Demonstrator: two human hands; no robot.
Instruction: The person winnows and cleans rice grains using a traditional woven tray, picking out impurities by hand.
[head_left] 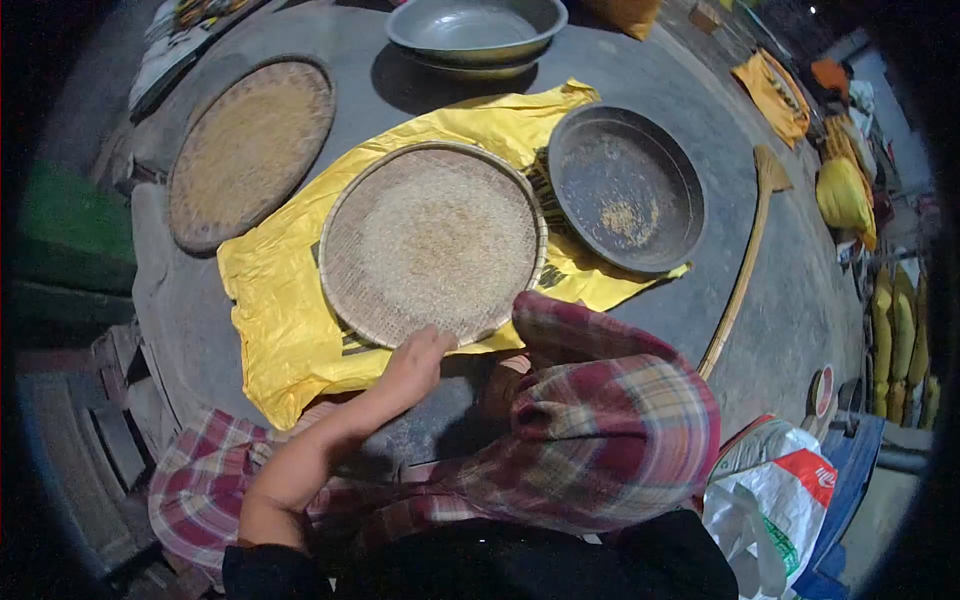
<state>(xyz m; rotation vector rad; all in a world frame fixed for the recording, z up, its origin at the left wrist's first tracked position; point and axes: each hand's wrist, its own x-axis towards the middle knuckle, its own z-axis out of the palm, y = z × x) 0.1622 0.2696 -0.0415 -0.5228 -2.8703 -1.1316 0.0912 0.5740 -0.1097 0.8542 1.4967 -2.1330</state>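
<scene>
My left hand (418,358) is at the near rim of a round woven winnowing tray (334,262). Its fingers are curled together at the edge of the grain; whatever they pinch, if anything, is too small to make out. Pale rice grains (400,225) cover most of the tray, with a browner patch in the middle. Under the tray lies a yellow plastic sack (285,345), spread on the ground. A plaid cloth (620,430) drapes over my lap and knee on the right. My right hand does not show.
A dark metal pan (690,215) with a few grains stands right of the tray. Another woven tray (325,85) of yellowish grain is at left. A large metal basin (552,35) sits behind. A wooden-handled tool (745,270) and a white bag (765,500) lie at right.
</scene>
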